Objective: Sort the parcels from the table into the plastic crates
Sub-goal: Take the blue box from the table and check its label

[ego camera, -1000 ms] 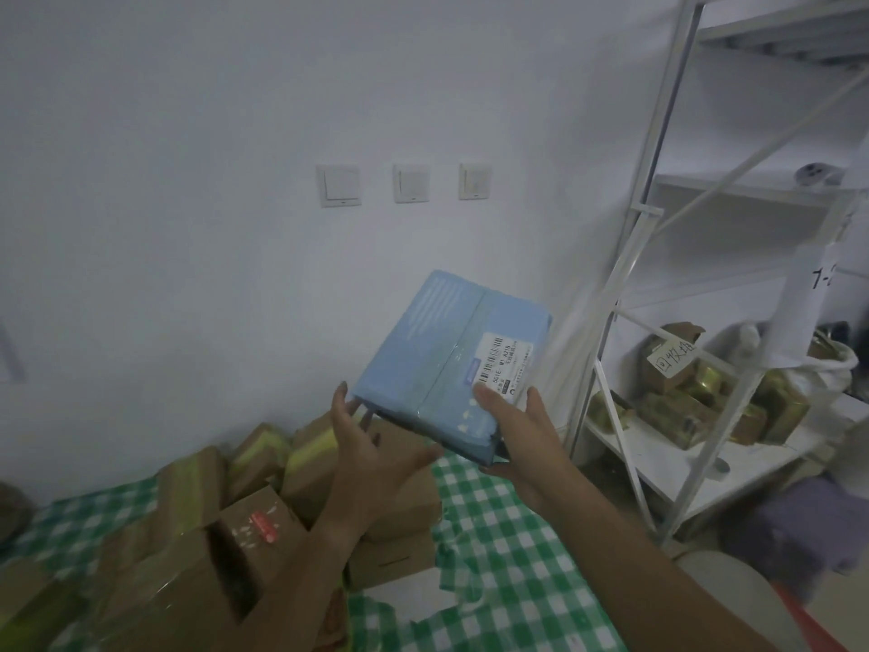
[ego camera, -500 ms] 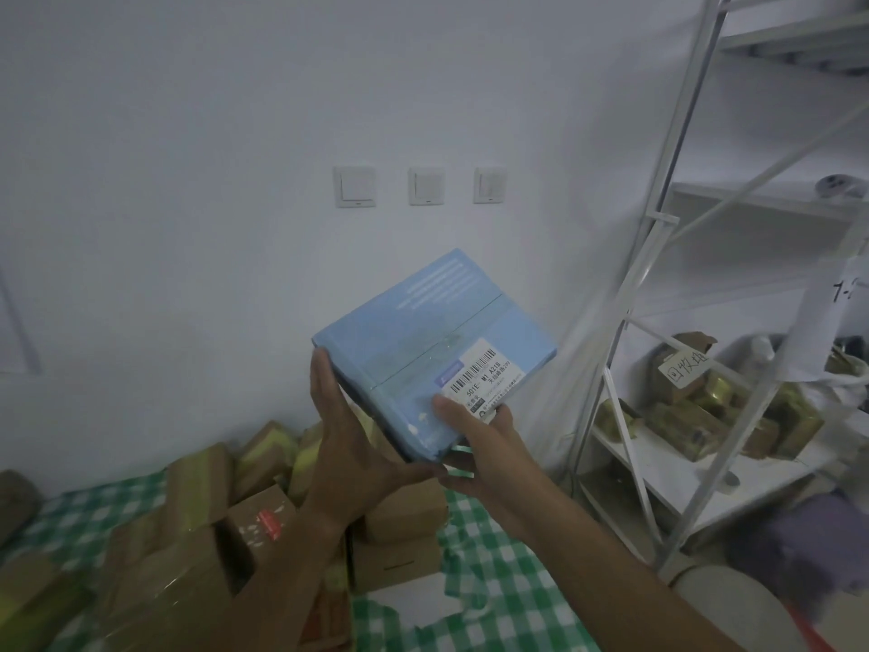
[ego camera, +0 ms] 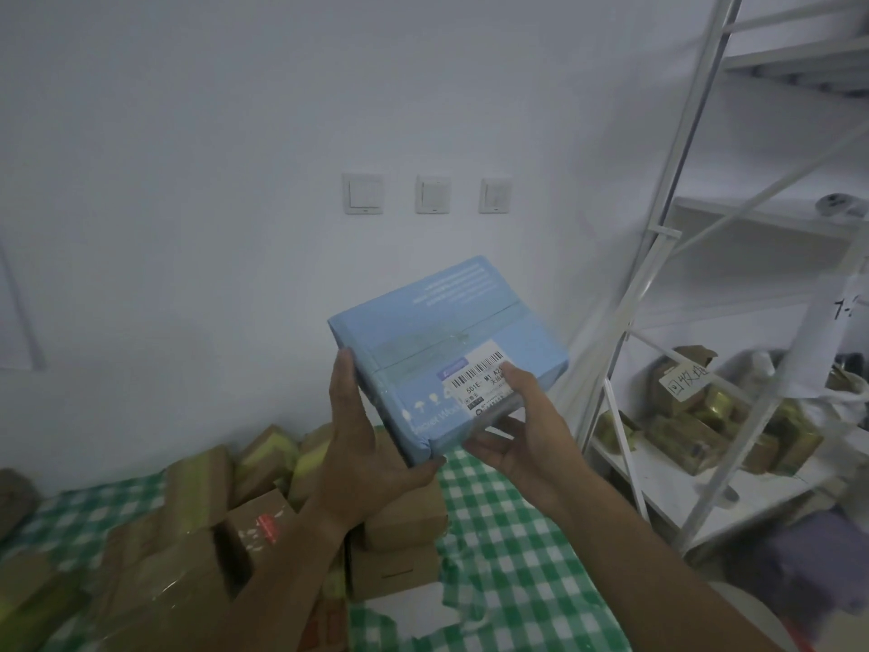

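Observation:
I hold a flat light-blue parcel (ego camera: 442, 341) with a white barcode label up in front of the wall, above the table. My left hand (ego camera: 362, 444) grips its left edge and near corner, thumb below the corner. My right hand (ego camera: 522, 435) holds the near right edge, thumb on the label and fingers underneath. Several brown cardboard parcels (ego camera: 188, 548) with yellow-green tape lie heaped on the green-checked tablecloth (ego camera: 508, 557) below. No plastic crate is in view.
A white metal shelf rack (ego camera: 658, 284) stands at the right, its lower shelf loaded with gold-taped boxes (ego camera: 696, 435) and a handwritten sign. Three wall switches (ego camera: 432, 194) sit behind the parcel. A purple object (ego camera: 813, 562) lies on the floor at the right.
The blue parcel has turned flatter and shifted left and up. My left hand moved from under it to gripping its left edge. My right thumb now lies on the label.

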